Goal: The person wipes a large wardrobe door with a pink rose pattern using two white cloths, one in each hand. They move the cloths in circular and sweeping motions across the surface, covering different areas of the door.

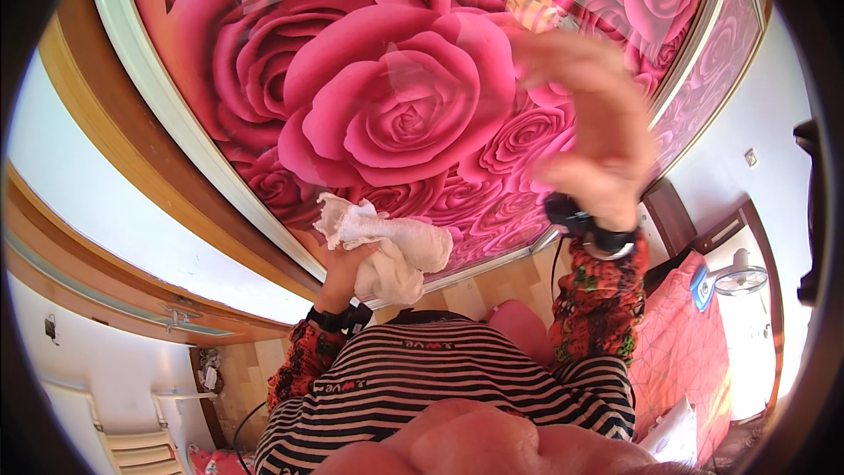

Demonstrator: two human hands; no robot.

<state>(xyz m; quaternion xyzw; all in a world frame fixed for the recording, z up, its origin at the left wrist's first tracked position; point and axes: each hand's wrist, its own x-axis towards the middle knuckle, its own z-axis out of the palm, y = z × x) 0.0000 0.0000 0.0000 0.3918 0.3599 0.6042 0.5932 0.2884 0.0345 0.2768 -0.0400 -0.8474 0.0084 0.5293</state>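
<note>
My left hand is closed around a bunched, off-white cloth, with folds spilling above and to the right of the fingers. The cloth is in front of the lower part of a glossy panel printed with large pink roses. Higher up and to the right, my right hand is raised in front of the same panel, blurred by motion. Its fingers curve toward the left, with the thumb apart below them, and nothing shows between them. Whether it touches the panel I cannot tell.
A white frame edges the panel, with brown wooden trim beyond it on the left. At the lower right stand a bed with a pink cover and a small fan. A pale chair is at the lower left.
</note>
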